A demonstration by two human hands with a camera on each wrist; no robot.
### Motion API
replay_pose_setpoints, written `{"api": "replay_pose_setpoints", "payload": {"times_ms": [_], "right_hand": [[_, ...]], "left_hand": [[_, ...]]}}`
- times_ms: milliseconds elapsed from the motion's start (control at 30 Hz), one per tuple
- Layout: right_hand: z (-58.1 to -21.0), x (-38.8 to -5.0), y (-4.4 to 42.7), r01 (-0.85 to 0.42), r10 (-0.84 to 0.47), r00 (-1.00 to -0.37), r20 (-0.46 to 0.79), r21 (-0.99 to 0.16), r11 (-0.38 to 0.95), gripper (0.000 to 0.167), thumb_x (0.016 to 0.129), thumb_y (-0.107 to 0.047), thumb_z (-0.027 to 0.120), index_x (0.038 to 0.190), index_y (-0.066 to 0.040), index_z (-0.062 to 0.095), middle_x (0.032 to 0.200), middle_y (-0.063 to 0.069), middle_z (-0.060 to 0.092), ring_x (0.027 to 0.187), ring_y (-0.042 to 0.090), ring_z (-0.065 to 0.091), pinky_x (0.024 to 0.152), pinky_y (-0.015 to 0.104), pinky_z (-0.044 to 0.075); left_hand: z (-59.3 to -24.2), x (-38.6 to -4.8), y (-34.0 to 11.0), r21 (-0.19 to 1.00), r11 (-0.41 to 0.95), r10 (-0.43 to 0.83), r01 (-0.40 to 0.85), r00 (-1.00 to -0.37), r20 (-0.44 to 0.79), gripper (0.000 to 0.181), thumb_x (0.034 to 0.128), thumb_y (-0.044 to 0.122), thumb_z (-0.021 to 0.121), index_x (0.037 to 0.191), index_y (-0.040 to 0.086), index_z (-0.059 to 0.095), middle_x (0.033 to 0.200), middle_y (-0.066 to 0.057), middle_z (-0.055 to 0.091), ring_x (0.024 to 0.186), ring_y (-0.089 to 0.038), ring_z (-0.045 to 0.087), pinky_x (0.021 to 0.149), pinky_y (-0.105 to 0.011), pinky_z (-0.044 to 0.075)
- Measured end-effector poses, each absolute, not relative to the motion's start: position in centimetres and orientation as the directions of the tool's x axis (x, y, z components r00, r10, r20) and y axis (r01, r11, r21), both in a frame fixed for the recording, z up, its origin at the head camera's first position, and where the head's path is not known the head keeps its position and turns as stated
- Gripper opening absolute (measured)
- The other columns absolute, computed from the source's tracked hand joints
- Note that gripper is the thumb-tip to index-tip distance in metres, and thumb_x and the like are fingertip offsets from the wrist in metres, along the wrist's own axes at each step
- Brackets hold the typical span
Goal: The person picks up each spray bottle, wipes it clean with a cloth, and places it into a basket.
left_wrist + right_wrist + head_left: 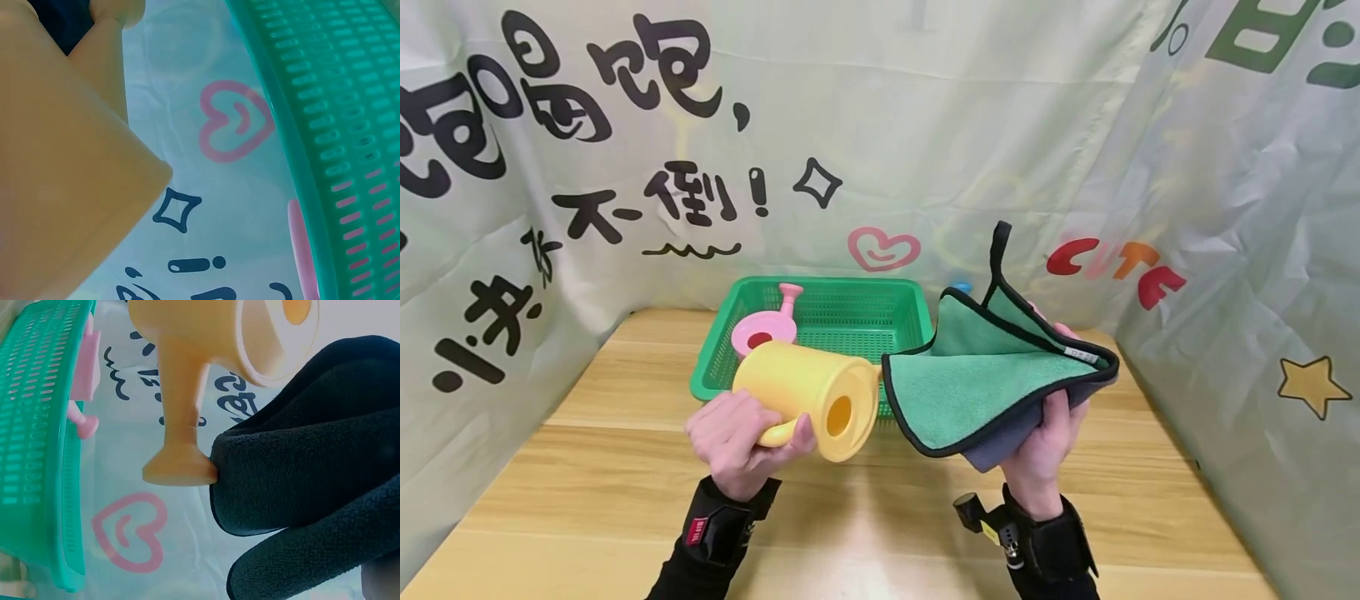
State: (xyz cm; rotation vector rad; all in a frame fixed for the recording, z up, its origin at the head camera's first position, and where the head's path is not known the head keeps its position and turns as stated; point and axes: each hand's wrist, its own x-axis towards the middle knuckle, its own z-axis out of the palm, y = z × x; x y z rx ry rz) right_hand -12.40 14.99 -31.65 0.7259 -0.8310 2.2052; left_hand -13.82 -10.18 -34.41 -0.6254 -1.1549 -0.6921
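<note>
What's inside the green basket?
A pink watering can, at the left. The yellow watering can and green cloth block part of the basket in the head view; anything behind them is hidden.

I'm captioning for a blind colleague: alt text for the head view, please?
A person's left hand grips a yellow watering can, the right hand a green cloth. Beyond them, a green basket holding a pink one stands on a wooden table.

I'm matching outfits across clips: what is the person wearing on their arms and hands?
The left hand and right hand are bare; the sleeves are black. The left wrist's black band bears a red label; the right wrist's black strap has a dark knob and yellow tag.
</note>
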Motion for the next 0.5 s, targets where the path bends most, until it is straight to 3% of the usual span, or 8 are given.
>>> {"api": "replay_pose_setpoints", "payload": {"times_ms": [200,333,400,500], "right_hand": [[-31.5,-12.7,16.1,-0.762,0.464,-0.622,0.632,-0.350,-0.545,0.032,0.099,-0.004,0.047,0.130,0.000,0.055,0.126,0.012,0.064,0.117,0.023,0.061,0.102,0.032,0.047],[-31.2,-12.8,17.0,-0.761,0.526,-0.633,0.568,-0.330,-0.559,0.033,0.097,-0.004,0.051,0.130,-0.001,0.055,0.120,0.011,0.063,0.107,0.020,0.062,0.095,0.030,0.048],[-31.1,-12.8,17.4,-0.752,0.543,-0.641,0.542,-0.303,-0.585,0.034,0.097,-0.004,0.053,0.130,-0.001,0.053,0.118,0.012,0.063,0.103,0.020,0.062,0.093,0.030,0.049],[-30.9,-12.8,17.7,-0.751,0.568,-0.646,0.511,-0.287,-0.595,0.033,0.097,-0.002,0.052,0.130,0.000,0.052,0.114,0.012,0.062,0.097,0.019,0.062,0.089,0.029,0.050]], "left_hand": [[-34.5,-14.0,-10.6,-0.035,0.661,-0.165,0.750,0.190,0.968,0.054,0.0843,0.032,0.069,0.044,0.014,0.038,0.043,0.005,0.027,0.038,-0.011,0.020,0.041,-0.021,0.011],[-34.4,-14.7,-10.9,0.043,0.650,-0.254,0.758,0.164,0.953,0.058,0.0851,0.036,0.069,0.043,0.012,0.037,0.041,0.002,0.027,0.036,-0.013,0.021,0.040,-0.022,0.013],[-34.3,-15.2,-11.1,0.127,0.618,-0.335,0.776,0.113,0.936,0.062,0.0854,0.040,0.070,0.043,0.009,0.037,0.039,-0.002,0.030,0.035,-0.014,0.025,0.040,-0.020,0.016],[-33.7,-15.6,-11.8,0.293,0.519,-0.456,0.803,-0.030,0.889,0.067,0.0835,0.046,0.075,0.043,0.003,0.043,0.039,-0.004,0.036,0.036,-0.006,0.031,0.042,-0.013,0.022]]}}
